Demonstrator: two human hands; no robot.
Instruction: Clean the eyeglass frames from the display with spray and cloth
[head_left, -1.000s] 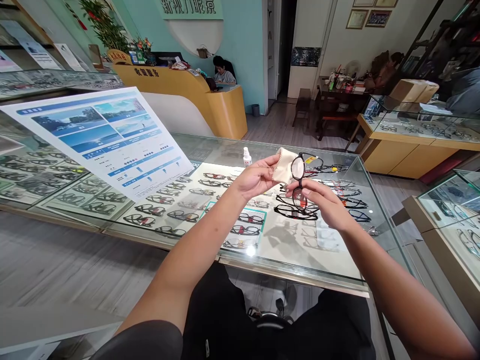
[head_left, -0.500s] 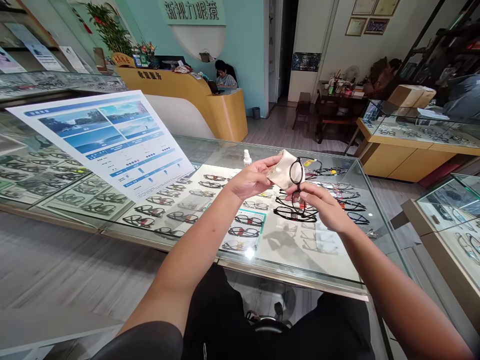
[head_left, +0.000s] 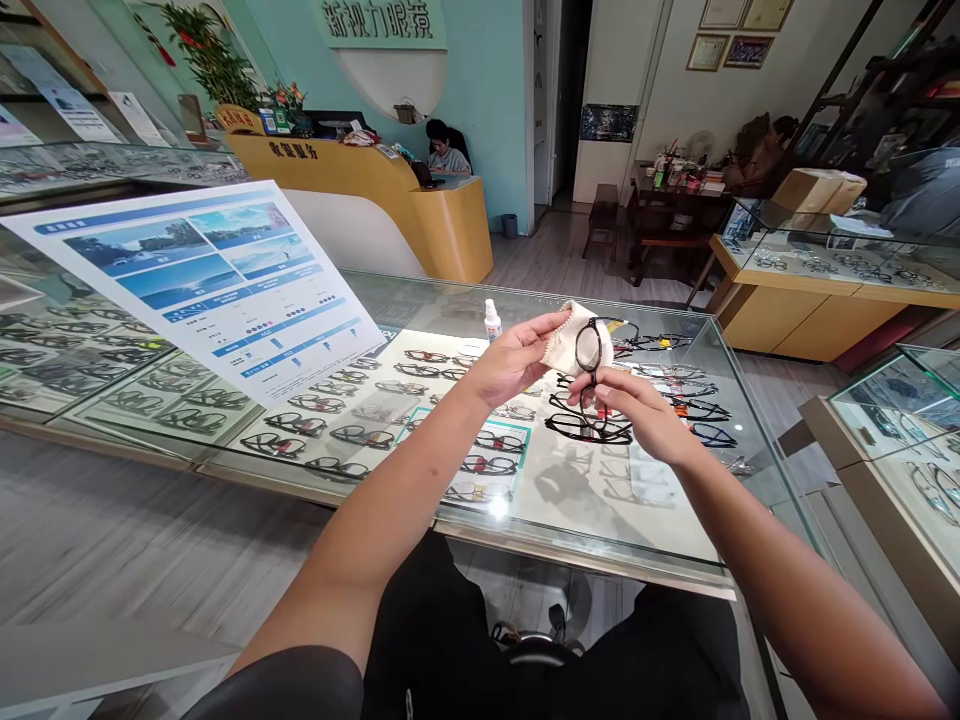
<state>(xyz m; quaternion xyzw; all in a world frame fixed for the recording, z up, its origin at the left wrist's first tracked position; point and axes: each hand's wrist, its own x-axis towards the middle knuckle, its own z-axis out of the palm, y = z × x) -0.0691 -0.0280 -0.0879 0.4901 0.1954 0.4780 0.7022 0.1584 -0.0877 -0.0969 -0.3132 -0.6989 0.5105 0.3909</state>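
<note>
A pair of dark-rimmed eyeglasses (head_left: 589,345) is held upright on end above the glass counter, with my right hand (head_left: 637,405) pinching it near its lower lens. My left hand (head_left: 517,355) grips a cream cleaning cloth (head_left: 562,345) with a scalloped edge. The cloth lies behind the upper lens and shows through it; whether it touches the lens I cannot tell. A white spray bottle (head_left: 492,322) stands on the counter just beyond my left hand. Below my right hand more dark frames (head_left: 589,430) are seen at the counter.
The glass display counter (head_left: 585,540) holds rows of eyeglasses. A printed sheet (head_left: 217,290) stands tilted at the left. Beyond are a yellow reception desk (head_left: 457,235) with a seated person (head_left: 448,150), a dark stool (head_left: 602,215) and a second display case (head_left: 832,310) at the right.
My left hand and the cloth have shifted slightly right, and the cloth now spreads further behind the upper lens. The eyeglasses stay nearly in place in my right hand.
</note>
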